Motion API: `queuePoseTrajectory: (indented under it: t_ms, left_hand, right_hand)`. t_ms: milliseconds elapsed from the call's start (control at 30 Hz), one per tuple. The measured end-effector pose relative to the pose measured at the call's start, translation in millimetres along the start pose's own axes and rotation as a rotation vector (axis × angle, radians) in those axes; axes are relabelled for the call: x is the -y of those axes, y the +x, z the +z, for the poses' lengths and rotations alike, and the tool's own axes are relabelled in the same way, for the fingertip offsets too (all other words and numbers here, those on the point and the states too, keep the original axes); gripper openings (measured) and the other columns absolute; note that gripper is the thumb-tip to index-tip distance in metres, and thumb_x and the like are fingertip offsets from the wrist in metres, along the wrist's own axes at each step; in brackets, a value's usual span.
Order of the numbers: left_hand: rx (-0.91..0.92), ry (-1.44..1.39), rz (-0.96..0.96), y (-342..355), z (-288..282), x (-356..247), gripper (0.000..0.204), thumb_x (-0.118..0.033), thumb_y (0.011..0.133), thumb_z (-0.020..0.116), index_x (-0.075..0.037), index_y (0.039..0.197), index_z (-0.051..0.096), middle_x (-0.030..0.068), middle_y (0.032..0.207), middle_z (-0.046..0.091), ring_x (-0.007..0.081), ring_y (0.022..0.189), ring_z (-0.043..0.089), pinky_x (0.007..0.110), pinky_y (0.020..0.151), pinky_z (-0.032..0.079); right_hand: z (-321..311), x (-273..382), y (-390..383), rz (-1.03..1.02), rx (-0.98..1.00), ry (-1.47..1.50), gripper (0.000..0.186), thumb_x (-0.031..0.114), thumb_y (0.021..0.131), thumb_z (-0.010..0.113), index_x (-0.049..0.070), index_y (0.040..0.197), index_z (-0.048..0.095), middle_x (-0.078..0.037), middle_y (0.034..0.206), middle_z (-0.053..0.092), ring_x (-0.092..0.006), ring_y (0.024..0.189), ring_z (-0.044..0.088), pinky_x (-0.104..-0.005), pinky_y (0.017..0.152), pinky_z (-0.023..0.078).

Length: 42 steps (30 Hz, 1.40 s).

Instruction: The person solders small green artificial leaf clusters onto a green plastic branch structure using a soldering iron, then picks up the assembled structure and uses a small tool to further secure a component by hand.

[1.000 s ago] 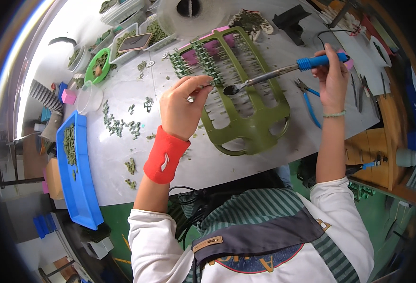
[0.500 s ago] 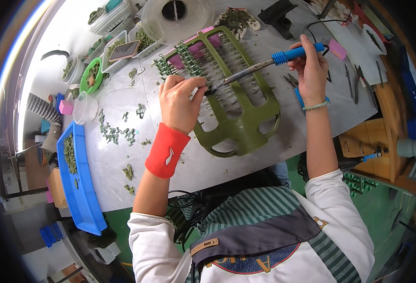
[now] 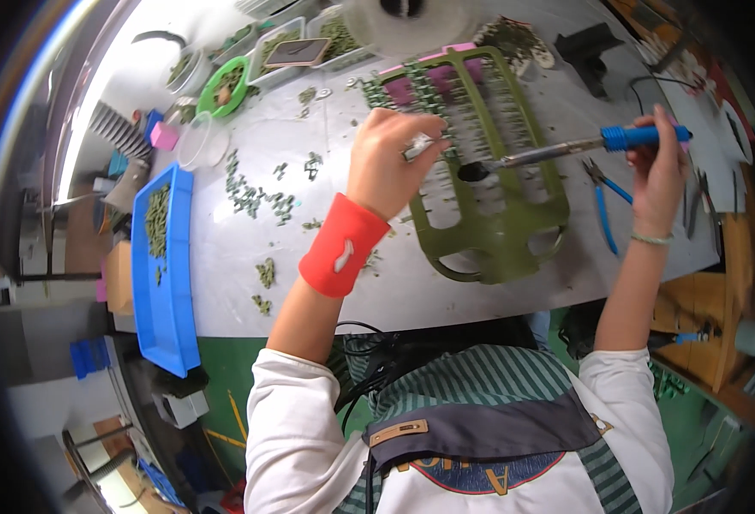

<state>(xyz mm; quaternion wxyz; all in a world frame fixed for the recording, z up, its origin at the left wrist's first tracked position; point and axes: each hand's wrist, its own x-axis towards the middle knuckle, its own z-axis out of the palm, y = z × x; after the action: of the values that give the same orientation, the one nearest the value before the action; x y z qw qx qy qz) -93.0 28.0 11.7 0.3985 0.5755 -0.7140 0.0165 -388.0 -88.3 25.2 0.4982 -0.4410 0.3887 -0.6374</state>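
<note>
My left hand (image 3: 391,159), in a red wristband, is pinched at the green strip of small clustered pieces (image 3: 420,90) on an olive plastic frame (image 3: 491,250); what it grips is too small to make out. My right hand (image 3: 658,169) grips the blue handle of a soldering-iron-like tool (image 3: 617,139), whose dark, flattened tip (image 3: 473,171) lies just right of my left fingertips, over the frame. Rows of short pins stand along the frame's bars, with pink plastic (image 3: 464,72) behind them. Loose small green pieces (image 3: 244,193) are scattered on the grey table (image 3: 274,274).
A blue tray (image 3: 165,321), green bowl (image 3: 223,90), clear tubs (image 3: 202,140) and phone (image 3: 298,52) are at left and back. Blue pliers (image 3: 604,218), more tools (image 3: 701,201), gloves (image 3: 519,44) and a black object (image 3: 587,60) sit at right and back. A corrugated hose (image 3: 120,128) is far left.
The tool's tip went left to my left fingertips, then drew slightly back to the right. My left hand stays at the green strip. The whole view has shifted.
</note>
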Motion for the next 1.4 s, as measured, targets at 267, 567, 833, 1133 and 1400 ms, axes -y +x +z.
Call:
queuePoseTrajectory:
  t_ms: [267,567,833,1133,1400]
  left_hand:
    - [0.181,0.865,-1.036,-78,-110,181,0.041,-0.047,0.079,0.064,-0.006,0.083,0.07,0.0156,0.083,0.068,0.0324,0.082,0.066,0.043,0.075,0.05]
    - [0.004,0.435,-1.031,-104,-89,191,0.028,-0.034,0.076,0.069,-0.008,0.086,0.07,0.0128,0.085,0.069,0.0305,0.082,0.065,0.037,0.075,0.05]
    - [0.051,0.596,-0.802,-124,-99,190,0.016,-0.019,0.074,0.066,-0.006,0.082,0.06,0.0126,0.078,0.065,0.0323,0.076,0.062,0.041,0.073,0.049]
    - [-0.113,-0.447,-0.72,-81,-88,60,0.017,0.0,0.081,0.066,0.003,0.098,0.068,0.0057,0.088,0.069,0.0095,0.08,0.063,0.022,0.074,0.05]
    - [-0.052,-0.233,-0.418,-53,-42,0,0.016,0.0,0.079,0.067,-0.003,0.094,0.069,0.0047,0.084,0.068,0.0102,0.078,0.062,0.023,0.07,0.05]
  right_hand:
    - [10,6,-9,0.075,0.034,0.008,0.027,0.032,0.082,0.067,0.006,0.075,0.062,-0.003,0.073,0.061,-0.0085,0.05,0.052,-0.02,0.047,0.039]
    - [17,12,-14,0.073,0.023,-0.042,0.028,0.034,0.082,0.068,0.007,0.075,0.062,-0.003,0.071,0.06,-0.0072,0.049,0.051,-0.0177,0.047,0.04]
    - [17,16,-20,0.057,0.027,-0.05,0.028,0.033,0.082,0.067,0.006,0.077,0.063,-0.004,0.071,0.062,-0.0074,0.05,0.053,-0.0179,0.047,0.042]
    - [18,10,-35,0.091,0.005,0.009,0.028,0.031,0.084,0.066,0.004,0.077,0.064,-0.004,0.069,0.062,-0.0094,0.05,0.056,-0.02,0.047,0.044]
    - [36,-4,-64,0.046,-0.049,0.047,0.029,0.028,0.085,0.064,0.001,0.076,0.063,-0.007,0.069,0.063,-0.012,0.048,0.059,-0.0228,0.045,0.047]
